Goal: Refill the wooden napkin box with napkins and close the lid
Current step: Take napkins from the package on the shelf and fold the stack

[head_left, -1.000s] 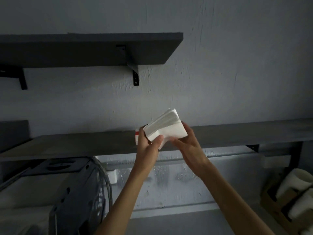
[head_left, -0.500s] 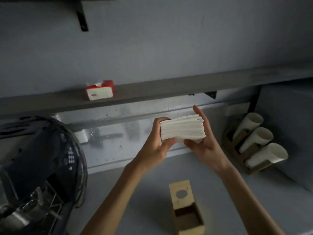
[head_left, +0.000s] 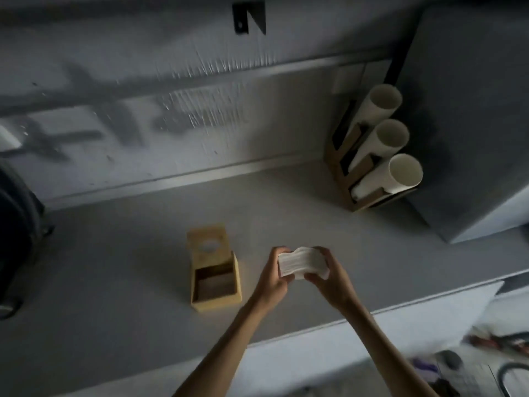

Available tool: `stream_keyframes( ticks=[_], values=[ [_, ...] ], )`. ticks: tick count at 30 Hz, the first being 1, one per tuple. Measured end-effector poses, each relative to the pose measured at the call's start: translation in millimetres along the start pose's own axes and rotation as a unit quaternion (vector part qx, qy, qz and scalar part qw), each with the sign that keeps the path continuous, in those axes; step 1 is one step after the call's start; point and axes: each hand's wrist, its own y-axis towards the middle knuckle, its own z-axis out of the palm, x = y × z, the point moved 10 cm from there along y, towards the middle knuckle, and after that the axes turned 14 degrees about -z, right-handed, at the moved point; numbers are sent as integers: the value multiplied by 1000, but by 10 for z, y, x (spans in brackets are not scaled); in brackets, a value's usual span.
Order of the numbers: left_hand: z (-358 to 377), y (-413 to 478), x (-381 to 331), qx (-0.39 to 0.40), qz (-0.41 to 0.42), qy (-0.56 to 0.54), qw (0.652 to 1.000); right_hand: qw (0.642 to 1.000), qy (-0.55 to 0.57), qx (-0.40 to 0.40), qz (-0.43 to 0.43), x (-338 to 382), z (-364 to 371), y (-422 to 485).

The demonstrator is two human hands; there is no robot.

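Both hands [head_left: 272,279] [head_left: 329,279] clamp napkin stack [head_left: 302,263], right of open box [head_left: 214,279].

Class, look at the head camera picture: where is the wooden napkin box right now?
The wooden napkin box stands open on the grey counter near the picture's centre, just left of the left hand, which with the right hand holds the napkin stack.

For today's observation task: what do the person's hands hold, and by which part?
A white stack of paper napkins, left hand gripping its left end, right hand its right end.
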Motion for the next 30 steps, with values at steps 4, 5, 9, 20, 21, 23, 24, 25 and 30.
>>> stream_keyframes(
  ticks=[4, 5, 9, 20, 21, 23, 24, 25, 30],
  values=[
    [418, 123, 726, -3, -61, 4, 998, 999, -11, 10, 46, -734, 215, -351],
    [467, 155, 839, 0, -73, 0, 997, 999, -21, 13, 44, -830, 241, -391],
    [634, 222, 1219, 24, -110, -10, 994, 994, -72, 62, 56, -1130, 390, -507],
    [697, 271, 1288, 34, -91, 37, 995, 978, -184, 97, 13, -1196, 451, -589],
    [697, 275, 1278, 37, -93, 41, 994, 973, -213, 84, 18, -1161, 402, -582],
    [695, 272, 1238, 41, -82, 54, 994, 956, -287, 63, -2, -973, 342, -548],
    [694, 268, 1200, 40, -65, 62, 995, 944, -321, 67, -27, -861, 371, -528],
    [700, 255, 1165, 38, -43, 72, 996, 932, -351, 79, -54, -756, 431, -520],
    [728, 222, 1076, 30, 24, 139, 990, 910, -407, 61, -46, -685, 433, -532]
  ],
)
